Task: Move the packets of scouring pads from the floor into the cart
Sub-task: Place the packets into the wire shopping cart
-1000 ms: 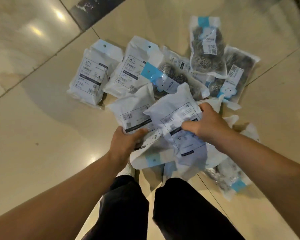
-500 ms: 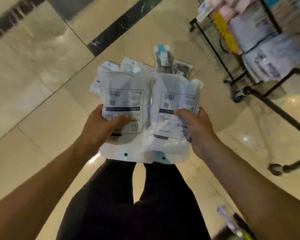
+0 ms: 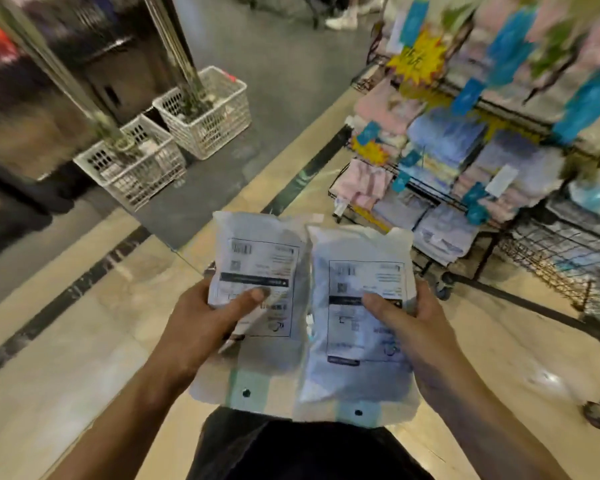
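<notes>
We grip one packet [image 3: 257, 289] in our left hand [image 3: 201, 327], another packet [image 3: 361, 317] in our right hand [image 3: 420, 327], near us; the cart [image 3: 534, 258] stands right. Thumb-only pinches could let the slippery bags slide out.

Plastic, tile and wire

Smooth white plastic packets [image 3: 312, 306]; glossy beige floor tiles [image 3: 84, 341]; white plastic lattice baskets [image 3: 215, 123]; black metal wire rack [image 3: 548, 268].
</notes>
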Available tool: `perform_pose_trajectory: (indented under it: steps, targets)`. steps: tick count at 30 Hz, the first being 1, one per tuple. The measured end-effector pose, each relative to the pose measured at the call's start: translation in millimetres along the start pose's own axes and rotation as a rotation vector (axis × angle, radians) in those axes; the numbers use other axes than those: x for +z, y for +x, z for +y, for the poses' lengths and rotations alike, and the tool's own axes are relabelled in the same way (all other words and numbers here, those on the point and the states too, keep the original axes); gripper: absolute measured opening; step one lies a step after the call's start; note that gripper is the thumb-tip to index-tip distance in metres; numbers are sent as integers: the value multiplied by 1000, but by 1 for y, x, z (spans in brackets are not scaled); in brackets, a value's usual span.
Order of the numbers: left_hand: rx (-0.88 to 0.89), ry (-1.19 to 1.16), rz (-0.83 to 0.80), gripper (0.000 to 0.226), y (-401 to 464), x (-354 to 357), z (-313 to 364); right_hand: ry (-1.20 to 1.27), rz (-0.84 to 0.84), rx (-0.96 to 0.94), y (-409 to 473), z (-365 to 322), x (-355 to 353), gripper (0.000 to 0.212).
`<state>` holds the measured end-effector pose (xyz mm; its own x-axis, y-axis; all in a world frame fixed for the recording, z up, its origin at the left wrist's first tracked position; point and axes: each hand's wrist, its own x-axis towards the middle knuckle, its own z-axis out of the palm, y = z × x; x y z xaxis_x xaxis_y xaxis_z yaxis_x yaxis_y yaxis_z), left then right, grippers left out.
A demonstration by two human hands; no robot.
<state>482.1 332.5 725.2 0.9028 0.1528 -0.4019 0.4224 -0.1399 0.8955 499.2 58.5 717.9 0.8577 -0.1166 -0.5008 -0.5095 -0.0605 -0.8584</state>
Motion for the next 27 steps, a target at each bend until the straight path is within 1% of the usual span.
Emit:
perform_pose_trajectory:
  steps: [4, 7, 9, 10, 12, 13, 16, 19, 21, 24, 25, 27]
  targets:
    - [47, 5, -83, 26, 12, 0, 20, 63, 54, -19, -15, -12, -12, 45]
    - [33, -78, -179, 28, 16, 4, 33, 153, 198, -62, -38, -12, -19, 48]
    - [39, -48, -285, 32, 17, 5, 41, 222, 285, -64, -59, -9, -20, 48]
    - [44, -17, -339, 39, 17, 6, 43, 267, 317, -61, -70, -7, -20, 47]
    - [46, 11, -422, 72, 17, 11, 52, 335, 384, -60, -92, 2, -23, 47]
    - [35, 39, -452, 81, 19, 16, 53, 348, 427, -55, -102, 8, -25, 49]
    - [41, 97, -586, 71, 12, 38, 60, 377, 549, -42, -131, 25, -36, 49]
    - [48, 138, -687, 73, -1, 66, 60, 419, 670, -45, -159, 42, -51, 46]
    - [61, 173, -734, 78, -12, 87, 59, 449, 723, -45, -178, 55, -61, 48]
    - [72, 206, -806, 99, -31, 122, 54, 509, 776, -56, -203, 74, -85, 51]
    - [72, 211, -830, 99, -39, 136, 53, 524, 790, -60, -210, 81, -94, 50]
    - [65, 214, -857, 83, -54, 164, 49, 558, 800, -60, -221, 93, -115, 51]
